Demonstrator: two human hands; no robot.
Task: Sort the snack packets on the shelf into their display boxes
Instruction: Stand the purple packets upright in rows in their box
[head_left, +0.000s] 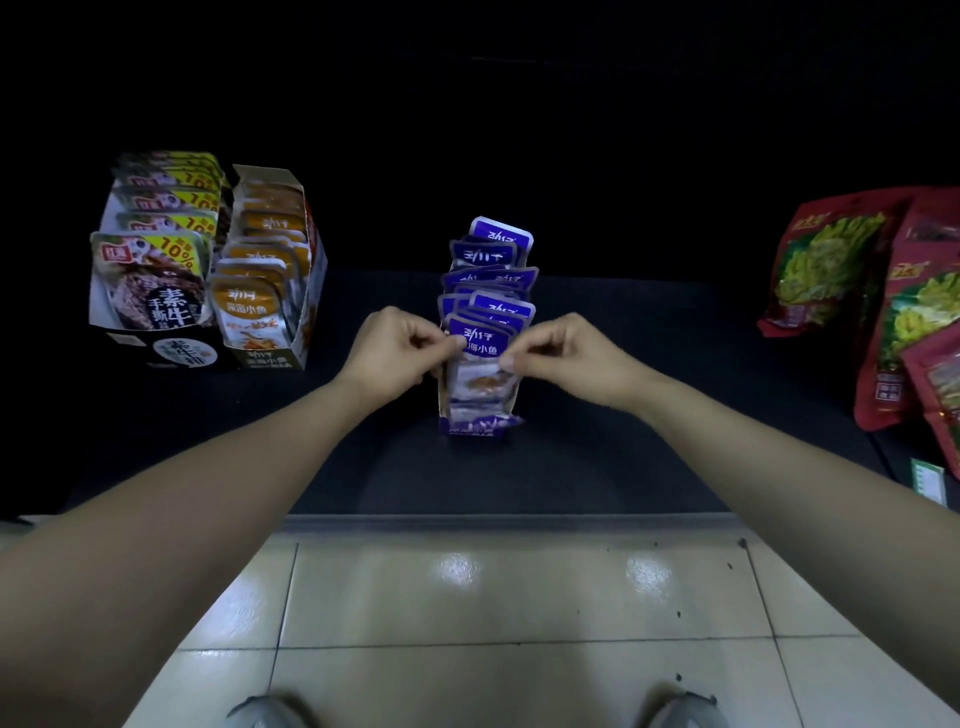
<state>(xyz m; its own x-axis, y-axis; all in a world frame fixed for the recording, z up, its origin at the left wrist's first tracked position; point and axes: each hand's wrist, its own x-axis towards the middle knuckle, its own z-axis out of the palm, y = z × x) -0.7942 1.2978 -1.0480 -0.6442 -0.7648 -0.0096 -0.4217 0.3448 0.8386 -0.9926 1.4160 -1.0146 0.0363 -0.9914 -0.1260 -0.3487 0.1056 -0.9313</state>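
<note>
A purple display box (475, 423) stands in the middle of the dark shelf, filled with several upright purple snack packets (493, 275). My left hand (395, 353) pinches the left edge of the front purple packet (480, 340). My right hand (563, 356) pinches the same packet's right edge. At the left stand a box of orange packets (260, 306) and a box of black-and-yellow packets (150, 275), both full.
Large red snack bags (852, 291) lean at the right end of the shelf. The dark shelf (623, 457) ends at a front edge near my body, with pale floor tiles (493, 623) below. A green price tag (927, 483) hangs at the right.
</note>
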